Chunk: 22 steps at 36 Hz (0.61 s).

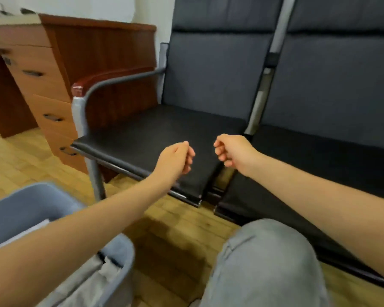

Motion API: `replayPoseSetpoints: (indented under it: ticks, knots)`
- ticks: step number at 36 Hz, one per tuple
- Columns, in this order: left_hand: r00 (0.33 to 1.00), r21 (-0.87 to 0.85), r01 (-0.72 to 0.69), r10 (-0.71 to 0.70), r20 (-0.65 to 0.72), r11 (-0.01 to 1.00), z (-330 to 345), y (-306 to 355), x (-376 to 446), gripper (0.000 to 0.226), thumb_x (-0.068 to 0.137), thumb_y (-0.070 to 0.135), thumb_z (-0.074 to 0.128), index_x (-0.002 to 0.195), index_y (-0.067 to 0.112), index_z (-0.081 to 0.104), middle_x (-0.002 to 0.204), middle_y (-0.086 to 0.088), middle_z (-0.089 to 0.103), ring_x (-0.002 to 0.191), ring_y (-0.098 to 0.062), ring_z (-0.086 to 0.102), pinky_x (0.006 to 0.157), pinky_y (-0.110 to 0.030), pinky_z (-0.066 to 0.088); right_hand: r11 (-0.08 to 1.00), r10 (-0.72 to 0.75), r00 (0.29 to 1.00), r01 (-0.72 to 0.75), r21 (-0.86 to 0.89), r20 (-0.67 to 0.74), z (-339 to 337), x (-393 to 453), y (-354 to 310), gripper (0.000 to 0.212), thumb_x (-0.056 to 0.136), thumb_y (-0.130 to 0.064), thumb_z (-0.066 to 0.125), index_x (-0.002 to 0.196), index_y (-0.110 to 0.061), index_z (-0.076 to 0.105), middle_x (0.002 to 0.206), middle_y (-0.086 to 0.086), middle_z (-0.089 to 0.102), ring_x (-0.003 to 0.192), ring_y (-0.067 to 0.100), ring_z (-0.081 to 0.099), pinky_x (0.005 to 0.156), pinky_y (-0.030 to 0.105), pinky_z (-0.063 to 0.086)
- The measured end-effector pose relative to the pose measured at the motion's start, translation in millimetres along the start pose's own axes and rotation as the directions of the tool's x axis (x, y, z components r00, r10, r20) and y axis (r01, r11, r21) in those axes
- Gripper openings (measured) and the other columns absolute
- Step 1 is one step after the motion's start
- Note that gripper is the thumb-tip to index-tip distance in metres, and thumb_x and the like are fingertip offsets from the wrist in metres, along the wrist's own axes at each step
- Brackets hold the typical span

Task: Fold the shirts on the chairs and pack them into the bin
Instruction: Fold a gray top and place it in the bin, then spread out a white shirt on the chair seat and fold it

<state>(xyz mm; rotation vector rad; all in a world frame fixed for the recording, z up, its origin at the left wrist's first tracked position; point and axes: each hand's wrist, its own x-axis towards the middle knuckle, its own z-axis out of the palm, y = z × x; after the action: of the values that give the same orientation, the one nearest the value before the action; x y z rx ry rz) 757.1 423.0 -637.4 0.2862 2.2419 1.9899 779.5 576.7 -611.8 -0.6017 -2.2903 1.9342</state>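
Two bare hands are hovering over the seats, and neither is holding anything. Starting far left, a wooden desk (31, 69) with a stack of drawers is standing against the wall, its dark handles running down the front. Near left, the bin (20, 209) is sitting on the wood floor (175, 235), grey-blue rim showing, with pale folded cloth (80, 282) lying inside it; the left forearm is crossing over the bin's top, so much of the inside is hidden. Moving right, the left chair (146, 138) is showing a black seat, a grey back pad and a metal arm capped in red-brown wood. The left hand (177, 159) is hanging above that seat's near right corner, fingers loosely curled inward, thumb resting against the forefinger, gripping nothing. Just beside it, apart by a small gap, the right hand (232, 151) is mirroring it, fingers curled loosely, also gripping nothing, above the gap between the two seats. Further right, the right chair (333, 156) is standing flush against the first, with the same black seat and grey back. Near right, a knee (266, 262) in light grey trousers is filling the bottom of the view. No shirt is lying on either seat.
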Motion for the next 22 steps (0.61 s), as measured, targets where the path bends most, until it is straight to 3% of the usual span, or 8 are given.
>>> replayPoseSetpoints:
  ticks: [4, 9, 13, 15, 18, 20, 22]
  knots:
    - [0.974, -0.041, -0.007, 0.016, 0.226, 0.999, 106, 45, 4, 0.04, 0.105, 0.025, 0.034, 0.073, 0.014, 0.055, 0.059, 0.001, 0.05, 0.048, -0.012, 0.047, 0.054, -0.024, 0.041, 0.994, -0.025, 0.985, 0.043, 0.1, -0.171, -122, -21, 1, 0.026, 0.098, -0.018, 0.043, 0.074, -0.014, 0.054, 0.06, 0.001, 0.05, 0.049, 0.011, 0.039, 0.04, 0.019, 0.023]
    - [0.886, -0.004, 0.001, 0.001, 0.464, 1.0, 235, 68, -4, 0.036, 0.105, 0.03, 0.032, 0.084, 0.015, 0.058, 0.068, 0.0, 0.053, 0.055, -0.013, 0.049, 0.057, -0.025, 0.043, 0.993, -0.052, 0.88, -0.002, -0.114, -0.471, -275, -65, 35, 0.026, 0.096, -0.018, 0.043, 0.073, -0.015, 0.055, 0.059, 0.0, 0.052, 0.048, 0.013, 0.041, 0.04, 0.02, 0.028]
    - [0.782, 0.096, 0.017, -0.073, 0.619, 0.995, 342, 67, -25, 0.029, 0.104, 0.03, 0.035, 0.1, 0.015, 0.059, 0.081, -0.001, 0.055, 0.064, -0.013, 0.051, 0.061, -0.026, 0.047, 0.945, -0.105, 0.721, -0.141, -0.293, -0.685, -395, -113, 87, 0.028, 0.098, -0.022, 0.044, 0.077, -0.009, 0.058, 0.061, 0.002, 0.055, 0.05, 0.015, 0.046, 0.037, 0.017, 0.033]
    - [0.738, 0.154, -0.006, -0.099, 0.667, 0.988, 393, 63, -42, 0.028, 0.104, 0.031, 0.036, 0.106, 0.015, 0.059, 0.087, -0.002, 0.056, 0.069, -0.014, 0.053, 0.064, -0.026, 0.048, 0.891, -0.142, 0.614, -0.263, -0.371, -0.776, -451, -140, 110, 0.033, 0.098, -0.027, 0.045, 0.085, -0.002, 0.063, 0.068, 0.007, 0.06, 0.062, 0.021, 0.055, 0.052, 0.022, 0.041]
    - [0.676, 0.2, -0.07, -0.101, 0.73, 0.977, 453, 56, -69, 0.03, 0.104, 0.033, 0.035, 0.112, 0.015, 0.058, 0.093, -0.002, 0.058, 0.075, -0.014, 0.054, 0.068, -0.027, 0.049, 0.77, -0.169, 0.46, -0.49, -0.408, -0.872, -518, -177, 140, 0.034, 0.097, -0.036, 0.044, 0.098, -0.006, 0.061, 0.091, 0.01, 0.063, 0.093, 0.029, 0.058, 0.078, 0.032, 0.039]
    - [0.643, 0.204, -0.107, -0.089, 0.761, 0.973, 488, 52, -88, 0.03, 0.104, 0.031, 0.034, 0.111, 0.014, 0.057, 0.092, -0.002, 0.056, 0.073, -0.014, 0.052, 0.066, -0.025, 0.047, 0.715, -0.188, 0.366, -0.585, -0.383, -0.911, -555, -195, 156, 0.04, 0.095, -0.041, 0.044, 0.108, -0.007, 0.06, 0.107, 0.017, 0.063, 0.104, 0.035, 0.056, 0.087, 0.039, 0.042]
    - [0.61, 0.189, -0.17, -0.047, 0.791, 0.967, 510, 48, -102, 0.027, 0.104, 0.029, 0.034, 0.107, 0.015, 0.057, 0.09, -0.002, 0.056, 0.072, -0.014, 0.052, 0.065, -0.025, 0.045, 0.639, -0.192, 0.322, -0.676, -0.367, -0.927, -579, -206, 173, 0.051, 0.092, -0.05, 0.045, 0.117, -0.008, 0.058, 0.117, 0.02, 0.06, 0.112, 0.038, 0.051, 0.09, 0.045, 0.042]
